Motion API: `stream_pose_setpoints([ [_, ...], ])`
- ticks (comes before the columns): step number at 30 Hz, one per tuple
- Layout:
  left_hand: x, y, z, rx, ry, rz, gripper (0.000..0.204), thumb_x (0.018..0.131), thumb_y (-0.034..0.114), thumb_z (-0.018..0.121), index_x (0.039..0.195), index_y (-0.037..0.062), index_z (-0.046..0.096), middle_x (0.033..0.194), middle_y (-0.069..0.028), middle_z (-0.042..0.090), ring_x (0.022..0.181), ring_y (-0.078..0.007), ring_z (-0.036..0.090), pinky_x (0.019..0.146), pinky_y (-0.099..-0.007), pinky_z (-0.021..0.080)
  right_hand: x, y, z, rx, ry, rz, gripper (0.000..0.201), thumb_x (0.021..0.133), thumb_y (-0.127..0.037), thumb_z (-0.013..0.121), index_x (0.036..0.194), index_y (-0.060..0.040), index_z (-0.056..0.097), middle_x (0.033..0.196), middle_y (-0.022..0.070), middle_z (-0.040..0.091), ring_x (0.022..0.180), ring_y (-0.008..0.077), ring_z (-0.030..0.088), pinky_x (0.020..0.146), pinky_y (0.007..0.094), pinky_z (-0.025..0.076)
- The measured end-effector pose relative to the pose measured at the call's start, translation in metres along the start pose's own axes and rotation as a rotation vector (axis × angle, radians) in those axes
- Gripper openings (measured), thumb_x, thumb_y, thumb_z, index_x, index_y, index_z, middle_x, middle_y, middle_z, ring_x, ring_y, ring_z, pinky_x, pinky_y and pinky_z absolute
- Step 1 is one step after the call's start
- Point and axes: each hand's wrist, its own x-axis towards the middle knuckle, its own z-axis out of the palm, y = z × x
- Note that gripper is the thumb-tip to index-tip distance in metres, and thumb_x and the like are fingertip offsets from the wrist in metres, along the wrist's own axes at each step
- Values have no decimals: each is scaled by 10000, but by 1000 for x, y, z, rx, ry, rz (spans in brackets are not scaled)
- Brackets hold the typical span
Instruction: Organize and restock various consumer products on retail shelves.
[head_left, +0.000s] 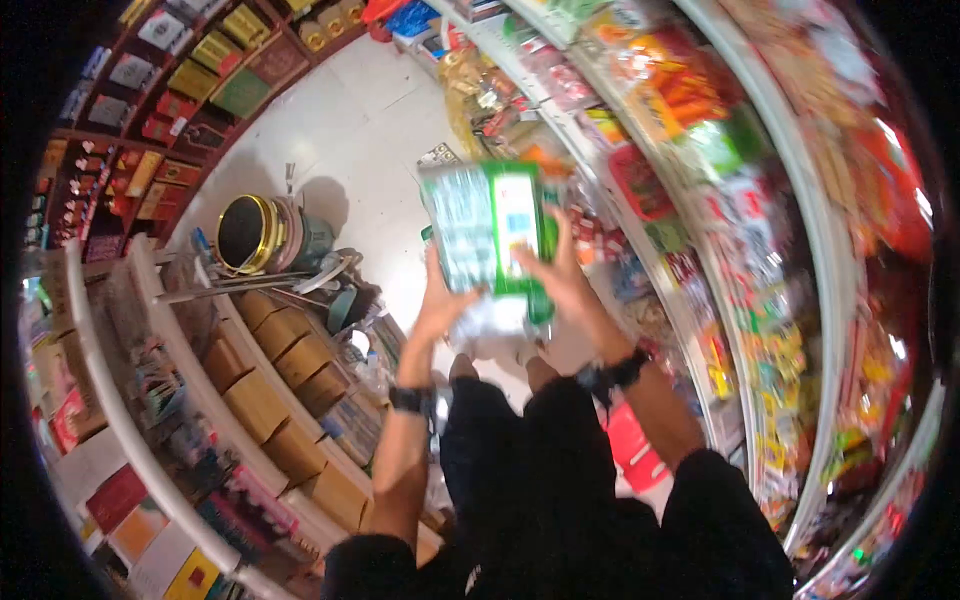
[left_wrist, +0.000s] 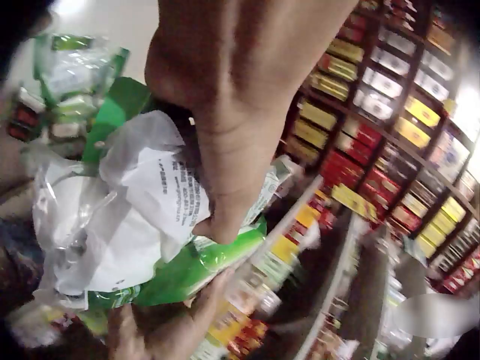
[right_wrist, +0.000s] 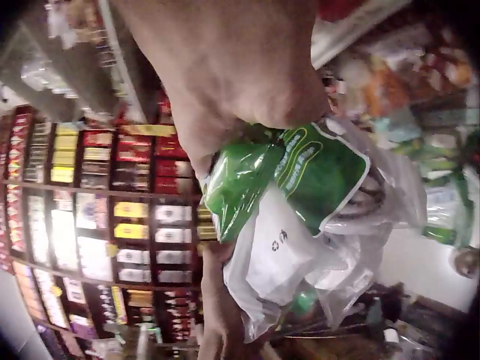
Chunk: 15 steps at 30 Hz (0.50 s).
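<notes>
"Pack (head_left: 465, 230) first: where is it?"

"Up off the floor (head_left: 375, 95), between my left hand (head_left: 436, 305) and my right hand (head_left: 568, 285), in the aisle between the shelves. It's green, with clear wrap and white printed film."

"And your fingers?"

"Curled round its sides, both hands. My left thumb (head_left: 463, 299) lies on the near part of its face, and my right thumb (head_left: 527, 262) presses on the printed side. In the left wrist view the film (left_wrist: 150, 202) bulges loosely next to my grip. I can't tell how the fingertips sit underneath."

"Which step would you call this?"

"Handling it, I'd say: steadying it, perhaps turning or squaring it up. The head view is blurred there, so I can't tell whether the wrap is open."

"What does the next move call for?"

"An even hold from both sides, level and gentle, since the film looks slippery. If it's to go down, I'd want a flat spot picked first. The shelf (head_left: 655, 195) on my right is crowded, and there's another green pack (right_wrist: 448, 206) out past this one in the right wrist view, so I'd mind that as well."
</notes>
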Motion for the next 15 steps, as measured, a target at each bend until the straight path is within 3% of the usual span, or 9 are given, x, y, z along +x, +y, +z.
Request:
stream_pose_setpoints([
  [1, -5, -39, -2, -234, -16, -140, 1064, 645, 44, 784, 1497, 34, 147, 1366, -163, 432, 1240, -269, 477, 999, -373, 465, 7, 54, 0, -108, 10, 34, 887, 815, -201, 776, 1482, -78, 205, 1410, 131, 359, 1252, 243, 425, 1022, 370, 417],
  [2, -9, -126, -15, -131, -47, -159, 1063, 648, 60, 773, 1503, 52, 141, 1385, -162, 415, 1256, -282, 462, 1002, -379, 464, 11, 129, -7, -51, -1, 115, 869, 829, -192, 765, 1487, -59, 213, 1384, 131, 406, 1245, 233, 437, 1026, 366, 413],
  [3, -19, -163, -9, -167, 30, -329, 1035, 653, 76, 765, 1497, 52, 166, 1373, -143, 443, 1235, -270, 485, 988, -378, 471, 8, 178, -12, -156, -14, 185, 854, 839, -194, 758, 1491, -54, 224, 1365, 129, 440, 1234, 225, 453, 1022, 360, 419],
  [4, -28, -214, -7, -185, 87, -220, 959, 657, 47, 758, 1468, 35, 246, 1295, -130, 521, 1154, -258, 551, 952, -361, 488, 3, 252, -24, -233, -3, 209, 827, 849, -191, 749, 1490, -72, 240, 1348, 127, 458, 1211, 224, 480, 1006, 350, 437],
  [5, -44, -269, -8, -47, 94, -331, 920, 654, 41, 758, 1445, 23, 287, 1240, -132, 551, 1113, -255, 571, 916, -349, 500, -9, 295, -29, -111, 4, 427, 815, 854, -173, 740, 1493, -93, 241, 1337, 129, 475, 1183, 230, 507, 993, 342, 445],
  [6, -57, -320, -10, 91, 87, -451, 882, 652, 36, 759, 1421, 12, 328, 1185, -134, 581, 1071, -252, 591, 879, -338, 511, -15, 340, -34, -118, 5, 479, 815, 854, -173, 740, 1493, -93, 241, 1337, 129, 475, 1183, 230, 507, 993, 342, 445],
  [8, -37, -365, -14, 100, 65, -635, 857, 652, 32, 756, 1404, 6, 347, 1148, -142, 593, 1035, -255, 602, 843, -335, 518, -20, 454, -47, -235, 35, 584, 786, 859, -157, 726, 1490, -100, 260, 1325, 132, 487, 1170, 227, 515, 985, 338, 447],
  [9, -37, -371, -12, 109, 24, -773, 832, 652, 28, 753, 1388, -1, 365, 1111, -149, 605, 1000, -257, 612, 806, -332, 524, -35, 507, -59, -328, 28, 545, 849, 820, -255, 783, 1486, -79, 287, 1401, 175, 449, 1272, 266, 462, 1050, 407, 386],
  [15, -21, -539, -26, 176, 114, -782, 897, 630, 63, 765, 1413, -6, 333, 1204, -186, 502, 1062, -289, 563, 817, -355, 522, 27, 601, -53, -160, 51, 557, 809, 826, -192, 773, 1476, -73, 307, 1376, 142, 457, 1207, 249, 496, 1011, 379, 429],
])
